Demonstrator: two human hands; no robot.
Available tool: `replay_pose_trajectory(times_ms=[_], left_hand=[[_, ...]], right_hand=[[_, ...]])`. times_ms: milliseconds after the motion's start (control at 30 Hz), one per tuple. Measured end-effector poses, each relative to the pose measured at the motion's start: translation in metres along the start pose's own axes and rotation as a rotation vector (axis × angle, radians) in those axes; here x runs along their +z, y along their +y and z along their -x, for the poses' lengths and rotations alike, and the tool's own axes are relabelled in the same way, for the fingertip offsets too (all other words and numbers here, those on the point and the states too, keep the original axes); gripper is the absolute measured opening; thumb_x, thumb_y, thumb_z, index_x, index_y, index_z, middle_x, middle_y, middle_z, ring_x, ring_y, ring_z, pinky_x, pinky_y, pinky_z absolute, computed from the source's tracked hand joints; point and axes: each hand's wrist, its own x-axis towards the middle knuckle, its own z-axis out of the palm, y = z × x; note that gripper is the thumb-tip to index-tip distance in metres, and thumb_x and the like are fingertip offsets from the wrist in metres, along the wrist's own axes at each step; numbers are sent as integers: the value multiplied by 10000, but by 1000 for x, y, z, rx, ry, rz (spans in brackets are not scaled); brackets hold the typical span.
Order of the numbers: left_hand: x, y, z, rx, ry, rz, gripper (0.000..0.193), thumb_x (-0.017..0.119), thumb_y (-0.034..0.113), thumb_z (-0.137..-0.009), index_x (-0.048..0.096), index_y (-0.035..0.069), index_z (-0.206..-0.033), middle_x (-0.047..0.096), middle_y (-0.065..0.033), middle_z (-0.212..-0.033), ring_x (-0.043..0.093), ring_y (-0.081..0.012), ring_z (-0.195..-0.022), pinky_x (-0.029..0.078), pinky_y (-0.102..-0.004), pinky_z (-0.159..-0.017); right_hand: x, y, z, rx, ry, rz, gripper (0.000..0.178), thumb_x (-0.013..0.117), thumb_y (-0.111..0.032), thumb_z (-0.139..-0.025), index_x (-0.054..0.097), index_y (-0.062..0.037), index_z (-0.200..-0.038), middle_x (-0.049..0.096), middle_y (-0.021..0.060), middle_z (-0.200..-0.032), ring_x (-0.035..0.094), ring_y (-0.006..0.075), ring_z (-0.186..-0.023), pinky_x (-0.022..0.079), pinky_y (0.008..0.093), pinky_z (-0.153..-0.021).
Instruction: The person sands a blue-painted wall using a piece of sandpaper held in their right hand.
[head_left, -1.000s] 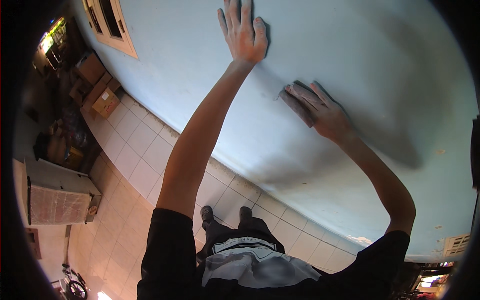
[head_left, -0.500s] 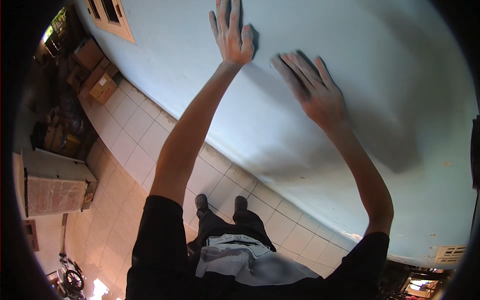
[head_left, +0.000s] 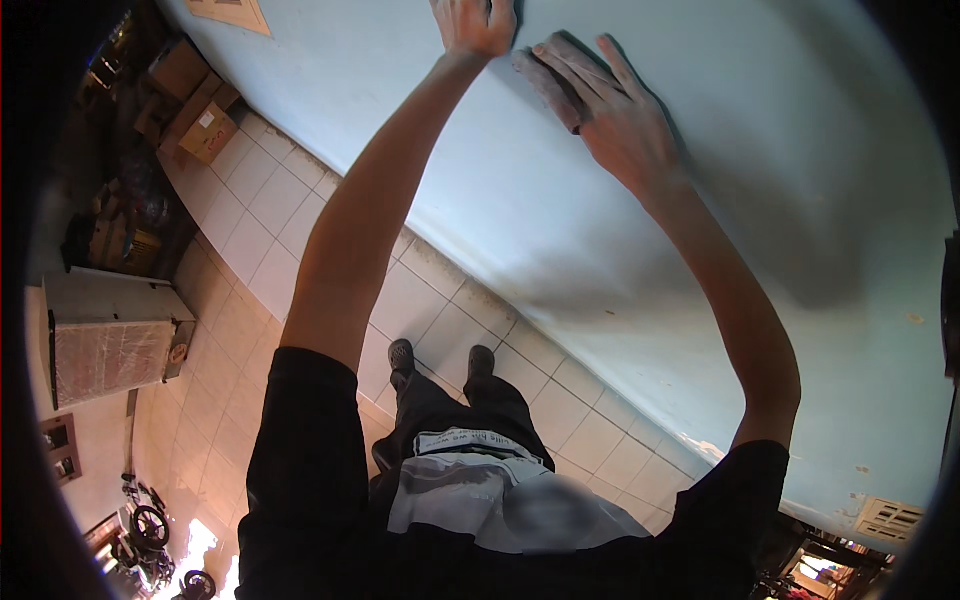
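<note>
Right hand [head_left: 622, 120], fingers extended, holds a greyish sheet [head_left: 550, 92] beneath them against the wall [head_left: 350, 90]; left hand [head_left: 474, 26], cropped, lies flat, seemingly empty.

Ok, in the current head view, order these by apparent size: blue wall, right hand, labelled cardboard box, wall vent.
1. Blue wall
2. Right hand
3. Labelled cardboard box and wall vent: too alike to rank
</note>
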Motion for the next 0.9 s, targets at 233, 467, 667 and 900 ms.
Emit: replay_pose_trajectory(times_ms=[233, 467, 667, 900], left_hand=[[3, 7, -3, -104, 20, -51, 653, 294, 267, -1008, 230, 145, -1646, 174, -144, -1712, 114, -354, -1582, 40, -587, -1256], [-2, 5, 17, -89, -5, -63, 665, 309, 270, -1011, 194, 150, -1654, 137, -134, -1720, 111, -345, -1582, 40, -587, -1258], [1, 8, 52, -9, -46, -29, 719, 380, 317, -994, 169, 135, -1657, 105, -172, -1719, 66, -416, -1575, 24, -646, -1232], [5, 6, 54, 39, -19, -14, 728, 387, 345, -991, 181, 127, -1655, 97, -183, -1719, 59, -421, -1575, 35, -637, -1235]], right_hand=[[-7, 22, 45, 39, 101, -42, 661, 582, -182, -966, 369, -242, -1589, 458, -72, -1573, 418, 69, -1444, 282, 429, -1254], [5, 4, 27, 42, -28, 169, 641, 618, -137, -911, 471, -203, -1532, 405, -122, -1604, 352, 85, -1472, 191, 412, -1291], [-3, -2, 85, 1, 122, -29, 758, 603, -152, -910, 313, -234, -1605, 430, -135, -1584, 396, 70, -1448, 225, 411, -1287], [10, -17, 20, 15, 176, -126, 448, 531, -177, -1010, 490, -109, -1451, 542, 39, -1491, 449, 182, -1433, 254, 438, -1278]])
